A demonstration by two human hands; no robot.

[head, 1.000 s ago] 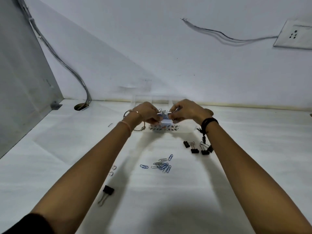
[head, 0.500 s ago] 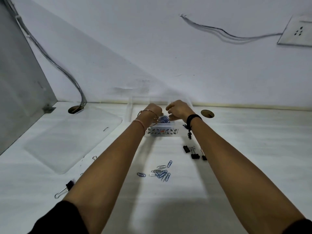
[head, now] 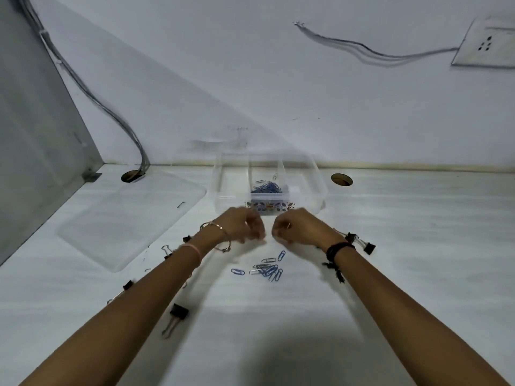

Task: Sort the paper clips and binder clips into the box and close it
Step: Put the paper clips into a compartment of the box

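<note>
Hovering side by side just in front of the clear box (head: 317, 188), the left hand (head: 245, 225) and right hand (head: 295, 227) hang above the loose paper clips (head: 267, 268) on the table (head: 418, 246). Their fingers (head: 257, 232) are curled under, and blur hides whether they pinch anything. The box stands open, with blue clips (head: 266, 188) heaped in its middle compartment. Its lid (head: 125, 224) lies flat to the left, apart from the rim, probably to keep the reach free. Binder clips (head: 178, 312) lie scattered beside both forearms.

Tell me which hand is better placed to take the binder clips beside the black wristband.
Right, likely: the binder clips lie close by the wrist of the right hand, while the left hand is farther away.
</note>
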